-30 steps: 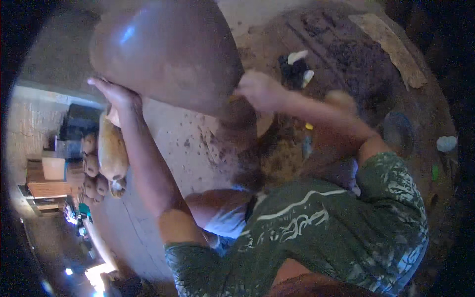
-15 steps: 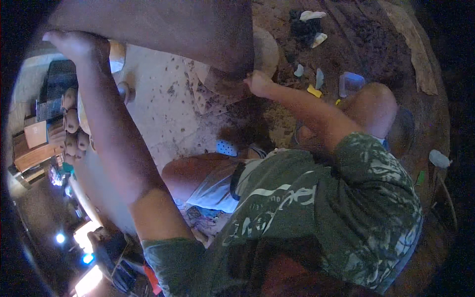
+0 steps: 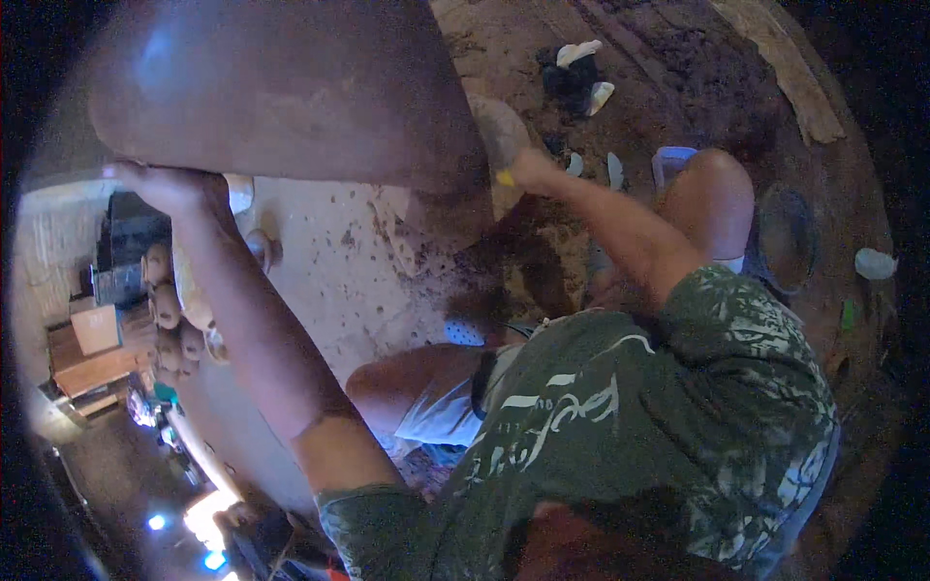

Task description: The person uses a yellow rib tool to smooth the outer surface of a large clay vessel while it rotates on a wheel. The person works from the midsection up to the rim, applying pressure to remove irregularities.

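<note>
A big, smooth brown clay vessel [image 3: 291,107] fills the upper left, its top cut off by the picture edge. My left hand [image 3: 179,186] lies along the vessel's lower left edge, stretched out, with some fingers hidden behind the clay. Close to the vessel's lower right side, my right hand [image 3: 533,171] is closed. A small yellow piece [image 3: 505,177] pokes out at its fingertips; its exact kind cannot be made out. Behind that hand is a pale rounded form [image 3: 496,131], partly covered by the vessel.
Several rounded brown pots [image 3: 165,305] stand at far left. Right of the vessel lie white-and-black scraps [image 3: 576,77], thin pale pieces [image 3: 615,171] and a clear plastic tub [image 3: 668,160] beside my knee. A dark round basin [image 3: 787,242] is farther right. Clay spatters the floor [image 3: 329,242].
The view has shifted, so vessel and left hand appear lower and more of the vessel shows. My right arm has swung slightly, and yellow is now visible at its fingertips.
</note>
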Action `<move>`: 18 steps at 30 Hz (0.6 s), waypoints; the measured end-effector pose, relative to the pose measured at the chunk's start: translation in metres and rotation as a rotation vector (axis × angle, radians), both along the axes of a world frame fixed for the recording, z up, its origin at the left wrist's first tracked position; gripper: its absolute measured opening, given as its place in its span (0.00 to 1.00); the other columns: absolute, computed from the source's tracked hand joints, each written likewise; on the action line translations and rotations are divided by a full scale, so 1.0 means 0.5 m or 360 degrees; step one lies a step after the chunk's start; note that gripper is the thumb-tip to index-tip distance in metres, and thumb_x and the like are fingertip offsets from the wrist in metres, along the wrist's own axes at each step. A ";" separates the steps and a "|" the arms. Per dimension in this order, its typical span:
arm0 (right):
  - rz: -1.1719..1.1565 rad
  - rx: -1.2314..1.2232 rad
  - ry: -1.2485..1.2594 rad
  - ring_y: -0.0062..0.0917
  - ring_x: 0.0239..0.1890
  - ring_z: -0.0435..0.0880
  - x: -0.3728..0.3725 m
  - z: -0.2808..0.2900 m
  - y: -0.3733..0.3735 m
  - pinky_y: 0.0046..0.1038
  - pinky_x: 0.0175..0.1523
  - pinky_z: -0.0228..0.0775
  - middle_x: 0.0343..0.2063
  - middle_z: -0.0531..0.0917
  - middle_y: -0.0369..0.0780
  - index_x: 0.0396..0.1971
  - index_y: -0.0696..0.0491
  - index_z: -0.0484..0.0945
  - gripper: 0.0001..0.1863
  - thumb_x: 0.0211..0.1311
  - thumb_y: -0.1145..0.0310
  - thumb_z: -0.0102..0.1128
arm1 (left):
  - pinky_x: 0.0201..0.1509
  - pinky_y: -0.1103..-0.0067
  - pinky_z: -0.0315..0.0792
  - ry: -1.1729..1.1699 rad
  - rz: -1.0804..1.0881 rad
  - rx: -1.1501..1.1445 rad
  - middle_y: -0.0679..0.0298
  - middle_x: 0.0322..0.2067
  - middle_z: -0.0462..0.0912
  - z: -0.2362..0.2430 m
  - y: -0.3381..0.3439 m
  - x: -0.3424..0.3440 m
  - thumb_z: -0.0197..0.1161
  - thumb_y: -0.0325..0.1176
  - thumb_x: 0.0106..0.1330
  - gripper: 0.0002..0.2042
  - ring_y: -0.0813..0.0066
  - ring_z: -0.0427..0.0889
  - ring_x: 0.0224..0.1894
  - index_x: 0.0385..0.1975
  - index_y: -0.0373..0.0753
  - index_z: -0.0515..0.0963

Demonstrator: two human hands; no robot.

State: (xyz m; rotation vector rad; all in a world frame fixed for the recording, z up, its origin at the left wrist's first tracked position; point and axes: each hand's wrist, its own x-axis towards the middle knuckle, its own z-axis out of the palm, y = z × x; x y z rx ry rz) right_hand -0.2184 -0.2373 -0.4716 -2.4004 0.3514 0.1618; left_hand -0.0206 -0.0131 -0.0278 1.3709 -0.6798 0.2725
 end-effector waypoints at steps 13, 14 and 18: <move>-0.1094 0.1014 -0.1264 0.27 0.41 0.87 0.057 0.505 -0.051 0.32 0.45 0.78 0.40 0.88 0.42 0.49 0.61 0.84 0.17 0.67 0.65 0.62 | 0.80 0.53 0.48 0.0293 -0.0198 -0.0021 0.51 0.77 0.55 0.013 -0.005 -0.023 0.20 0.74 0.72 0.46 0.47 0.54 0.78 0.78 0.42 0.51; -0.1115 0.1055 -0.1307 0.27 0.40 0.87 0.055 0.530 -0.039 0.32 0.45 0.77 0.38 0.88 0.43 0.48 0.61 0.84 0.17 0.67 0.65 0.62 | 0.80 0.54 0.48 0.0282 -0.0216 -0.0029 0.51 0.77 0.55 0.012 -0.004 -0.017 0.20 0.74 0.72 0.47 0.48 0.54 0.78 0.78 0.41 0.51; -0.0960 0.0837 -0.1539 0.29 0.38 0.87 0.031 0.684 0.029 0.32 0.45 0.76 0.34 0.87 0.46 0.46 0.59 0.85 0.15 0.67 0.65 0.61 | 0.81 0.55 0.48 0.0244 -0.0192 -0.0036 0.51 0.77 0.54 0.004 0.012 0.021 0.22 0.75 0.71 0.48 0.49 0.53 0.78 0.78 0.40 0.51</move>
